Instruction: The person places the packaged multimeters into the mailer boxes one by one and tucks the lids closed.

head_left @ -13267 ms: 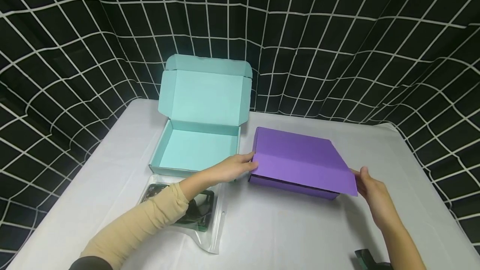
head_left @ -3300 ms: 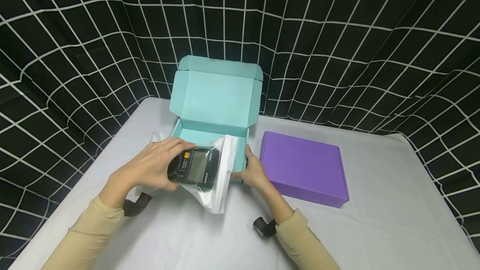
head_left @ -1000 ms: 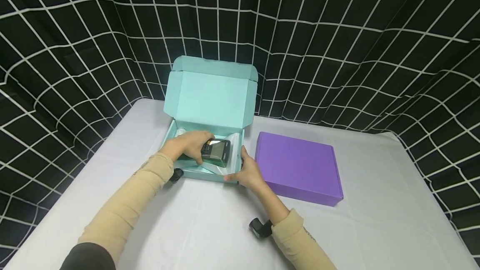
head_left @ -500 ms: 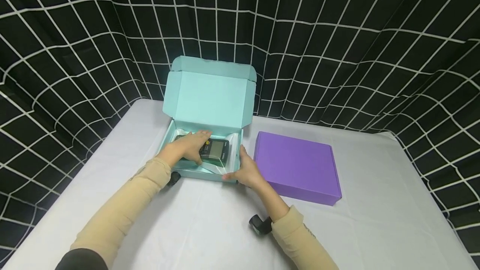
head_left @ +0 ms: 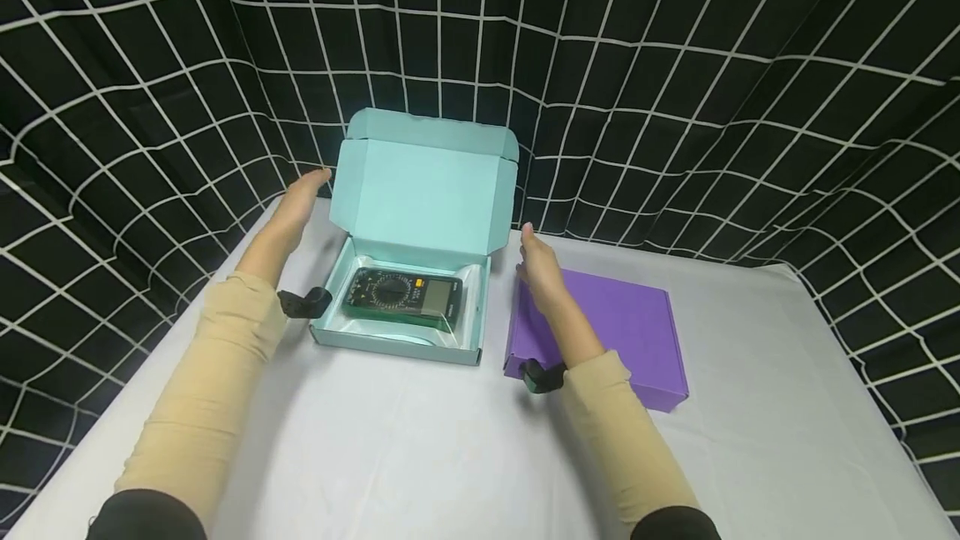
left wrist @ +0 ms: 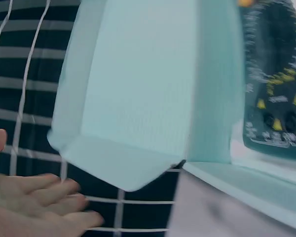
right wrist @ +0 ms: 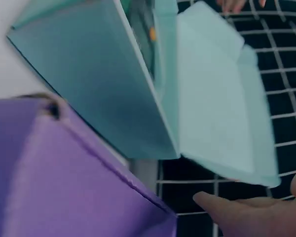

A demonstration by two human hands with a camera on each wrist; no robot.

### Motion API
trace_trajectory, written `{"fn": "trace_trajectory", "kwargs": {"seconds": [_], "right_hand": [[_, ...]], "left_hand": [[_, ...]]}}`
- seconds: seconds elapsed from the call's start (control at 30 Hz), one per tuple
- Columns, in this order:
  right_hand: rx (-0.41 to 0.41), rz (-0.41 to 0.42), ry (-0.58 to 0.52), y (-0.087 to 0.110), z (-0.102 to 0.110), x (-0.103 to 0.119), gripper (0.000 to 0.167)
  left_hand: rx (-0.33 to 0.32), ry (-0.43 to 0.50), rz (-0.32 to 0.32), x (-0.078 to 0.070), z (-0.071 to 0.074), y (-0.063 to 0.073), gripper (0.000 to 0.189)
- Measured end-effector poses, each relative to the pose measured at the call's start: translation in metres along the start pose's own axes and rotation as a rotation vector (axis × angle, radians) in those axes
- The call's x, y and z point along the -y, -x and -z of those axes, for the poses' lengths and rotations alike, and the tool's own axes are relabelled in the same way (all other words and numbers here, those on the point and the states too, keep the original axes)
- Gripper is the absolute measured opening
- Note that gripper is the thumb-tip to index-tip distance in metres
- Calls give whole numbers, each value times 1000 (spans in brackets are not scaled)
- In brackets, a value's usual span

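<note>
1. Lying face-up in the teal mailer box: digital multimeter, in a clear plastic bag, dial left, screen right.
2. Box lid stands raised at the back.
3. Left hand: fingers straight, thumb apart, grips nothing; just left of lid, not touching.
4. Right hand: fingers extended, grips nothing; right of lid, forearm crossing over purple box.
5. Purple box closed, right of teal one, apart; both on white-covered table.
6. Black white-grid curtain behind.

Multimeter inside open teal box
</note>
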State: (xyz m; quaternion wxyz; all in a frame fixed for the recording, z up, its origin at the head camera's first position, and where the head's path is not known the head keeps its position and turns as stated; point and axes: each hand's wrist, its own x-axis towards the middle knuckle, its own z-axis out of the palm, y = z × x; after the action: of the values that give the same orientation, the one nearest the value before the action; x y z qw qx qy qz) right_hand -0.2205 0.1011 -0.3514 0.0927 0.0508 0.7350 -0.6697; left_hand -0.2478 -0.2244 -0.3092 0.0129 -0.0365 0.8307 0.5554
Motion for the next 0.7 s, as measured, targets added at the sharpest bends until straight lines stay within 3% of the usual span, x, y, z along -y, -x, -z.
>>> {"fn": "trace_trajectory", "kwargs": {"seconds": [0.07, 0.17, 0.3, 0.53, 0.7], "right_hand": [[16, -16, -21, -9, -2, 0, 70], [52, -6, -78, -17, -7, -1, 71], [117, 57, -130, -17, -11, -5, 71], [186, 125, -79, -13, -8, -11, 74], [203, 136, -30, -10, -6, -13, 77]], "left_hand": [[74, 106, 80, 4, 4, -8, 70], [157, 209, 108, 13, 3, -16, 71], [193, 265, 80, 23, -1, -20, 72], [237, 266, 20, 32, 1, -13, 71], [263, 320, 8, 33, 4, -6, 64]]}}
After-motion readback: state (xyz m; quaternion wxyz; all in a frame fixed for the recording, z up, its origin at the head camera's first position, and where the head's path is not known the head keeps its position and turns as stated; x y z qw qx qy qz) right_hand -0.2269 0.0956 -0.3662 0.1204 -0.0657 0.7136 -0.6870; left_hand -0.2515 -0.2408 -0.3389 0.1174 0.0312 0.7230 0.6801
